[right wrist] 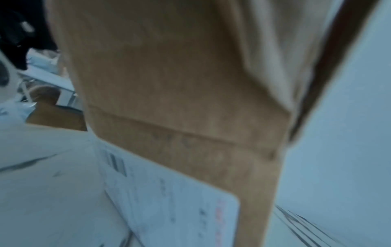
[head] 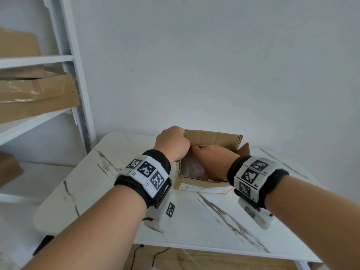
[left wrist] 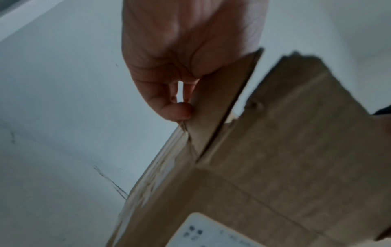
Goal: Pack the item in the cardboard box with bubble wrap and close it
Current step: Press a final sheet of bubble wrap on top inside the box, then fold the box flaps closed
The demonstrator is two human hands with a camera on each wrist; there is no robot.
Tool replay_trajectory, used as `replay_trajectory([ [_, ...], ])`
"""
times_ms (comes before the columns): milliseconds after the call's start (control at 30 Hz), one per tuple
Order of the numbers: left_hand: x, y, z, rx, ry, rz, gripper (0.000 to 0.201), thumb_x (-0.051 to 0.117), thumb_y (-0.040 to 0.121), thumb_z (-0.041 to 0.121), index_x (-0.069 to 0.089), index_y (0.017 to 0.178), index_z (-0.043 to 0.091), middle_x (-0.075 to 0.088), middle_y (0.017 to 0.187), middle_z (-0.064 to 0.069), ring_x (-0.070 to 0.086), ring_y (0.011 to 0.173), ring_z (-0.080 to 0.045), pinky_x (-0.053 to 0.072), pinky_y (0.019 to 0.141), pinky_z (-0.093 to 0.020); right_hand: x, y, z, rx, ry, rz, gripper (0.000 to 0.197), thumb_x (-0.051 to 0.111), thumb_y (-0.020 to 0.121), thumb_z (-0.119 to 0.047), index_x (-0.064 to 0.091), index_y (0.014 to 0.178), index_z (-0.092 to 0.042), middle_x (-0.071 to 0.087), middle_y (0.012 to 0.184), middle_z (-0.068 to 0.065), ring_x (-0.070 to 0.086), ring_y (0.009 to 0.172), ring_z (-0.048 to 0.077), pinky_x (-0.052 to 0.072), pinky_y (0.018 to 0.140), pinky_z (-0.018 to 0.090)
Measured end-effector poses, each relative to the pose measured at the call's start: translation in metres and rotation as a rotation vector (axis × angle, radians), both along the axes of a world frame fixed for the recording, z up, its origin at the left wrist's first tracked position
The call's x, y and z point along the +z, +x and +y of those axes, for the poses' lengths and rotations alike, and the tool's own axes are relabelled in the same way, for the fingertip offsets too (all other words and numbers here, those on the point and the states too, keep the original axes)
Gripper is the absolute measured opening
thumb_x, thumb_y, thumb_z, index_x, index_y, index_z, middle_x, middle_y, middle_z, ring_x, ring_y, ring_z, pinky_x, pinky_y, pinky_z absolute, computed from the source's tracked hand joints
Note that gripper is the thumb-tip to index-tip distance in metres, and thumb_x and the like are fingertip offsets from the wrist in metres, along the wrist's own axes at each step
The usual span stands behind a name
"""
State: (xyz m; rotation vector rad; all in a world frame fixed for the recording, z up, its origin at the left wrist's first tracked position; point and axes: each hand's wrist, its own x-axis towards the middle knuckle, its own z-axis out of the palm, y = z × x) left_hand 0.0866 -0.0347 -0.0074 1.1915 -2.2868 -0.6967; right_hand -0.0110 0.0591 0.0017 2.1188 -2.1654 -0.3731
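Cardboard box [head: 202,184], open, at twelve o'clock on bench [head: 120,191]. A rear flap is being pinched by left hand [head: 172,144]; right hand [head: 213,158] is reaching inside, grip not discernible. Judged light, stiff; best gripped at flap edges. Bubble wrap [head: 191,168] is lining the interior.

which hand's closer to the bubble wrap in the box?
Right. The right hand reaches down inside the box, just over the bubble wrap. The left hand is up at the box's far-left corner, gripping a flap.
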Motion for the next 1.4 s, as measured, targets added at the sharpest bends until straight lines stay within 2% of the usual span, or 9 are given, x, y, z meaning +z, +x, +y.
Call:
replay_trajectory([
  [100,0.002,0.002,0.001,-0.008,0.007,-0.018,0.032,0.05,0.09,0.008,0.041,0.061,0.018,0.048,0.066,0.001,0.05,0.069,-0.02,0.029,0.049,-0.023,0.009,-0.007,0.006,-0.024,0.019,-0.028,0.034,0.063,0.086,-0.028,0.053,0.115,-0.013,0.066,0.111,0.006,0.064,0.1,0.027,0.05,0.081,0.033],
  [200,0.002,0.003,0.002,-0.005,0.008,-0.024,0.028,0.05,0.09,0.007,0.043,0.064,0.016,0.049,0.067,0.0,0.051,0.07,-0.021,0.031,0.05,-0.023,0.026,-0.013,0.015,-0.057,0.031,-0.062,0.045,0.071,0.079,-0.035,0.055,0.118,-0.019,0.064,0.111,-0.001,0.06,0.101,0.021,0.05,0.081,0.03],
  [367,0.001,0.001,0.005,0.002,-0.008,-0.028,0.028,0.05,0.089,0.007,0.043,0.064,0.017,0.049,0.067,0.0,0.051,0.07,-0.021,0.033,0.05,-0.023,0.028,-0.017,0.02,-0.124,0.04,0.069,0.043,0.076,0.072,-0.043,0.063,0.102,-0.016,0.065,0.096,0.0,0.063,0.089,0.02,0.049,0.066,0.028],
  [500,-0.001,-0.001,0.002,0.009,-0.004,-0.03,0.03,0.05,0.089,0.007,0.042,0.062,0.015,0.048,0.066,0.0,0.049,0.067,-0.02,0.032,0.05,-0.024,0.014,-0.011,0.011,-0.111,0.066,0.138,0.027,0.069,0.083,-0.031,0.063,0.095,-0.007,0.065,0.087,0.006,0.063,0.079,0.024,0.053,0.068,0.031],
  [600,-0.001,-0.004,-0.002,0.013,0.014,-0.036,0.031,0.05,0.09,0.007,0.042,0.061,0.016,0.048,0.066,0.0,0.049,0.067,-0.02,0.03,0.049,-0.024,0.008,-0.012,0.005,-0.098,0.044,0.15,0.021,0.063,0.088,-0.02,0.062,0.104,-0.006,0.068,0.102,0.011,0.066,0.09,0.028,0.049,0.07,0.033],
  [967,0.008,-0.001,-0.002,0.009,0.014,-0.101,0.032,0.052,0.09,0.009,0.042,0.06,0.015,0.049,0.064,-0.001,0.051,0.059,-0.02,0.032,0.044,-0.022,0.032,-0.025,0.009,-0.219,-0.03,-0.056,0.035,0.071,0.079,-0.041,0.065,0.099,-0.013,0.069,0.094,0.001,0.065,0.087,0.021,0.055,0.078,0.03],
  [1100,0.015,0.0,-0.002,-0.015,0.059,-0.063,0.024,0.053,0.091,0.017,0.05,0.067,0.012,0.057,0.065,-0.002,0.059,0.055,-0.022,0.043,0.045,-0.022,0.042,-0.039,0.016,-0.297,-0.252,-0.13,0.021,0.053,0.084,-0.018,0.071,0.095,-0.015,0.071,0.094,0.004,0.065,0.086,0.023,0.053,0.071,0.029],
  [1200,0.015,-0.002,-0.002,-0.015,0.129,-0.051,0.014,0.056,0.085,0.014,0.051,0.072,0.012,0.061,0.067,-0.005,0.068,0.057,-0.026,0.055,0.052,-0.027,0.036,-0.048,0.024,-0.353,-0.32,-0.112,0.016,0.06,0.078,-0.022,0.07,0.091,-0.022,0.068,0.092,-0.001,0.061,0.089,0.02,0.046,0.068,0.028],
  [1400,0.018,0.003,0.0,0.141,0.154,0.246,0.024,0.058,0.081,0.03,0.045,0.072,0.012,0.054,0.06,-0.002,0.072,0.059,-0.024,0.06,0.068,-0.035,0.025,-0.065,0.025,-0.438,-0.425,-0.335,0.027,0.074,0.065,-0.03,0.064,0.089,-0.02,0.052,0.097,-0.002,0.057,0.087,0.018,0.042,0.065,0.025],
])
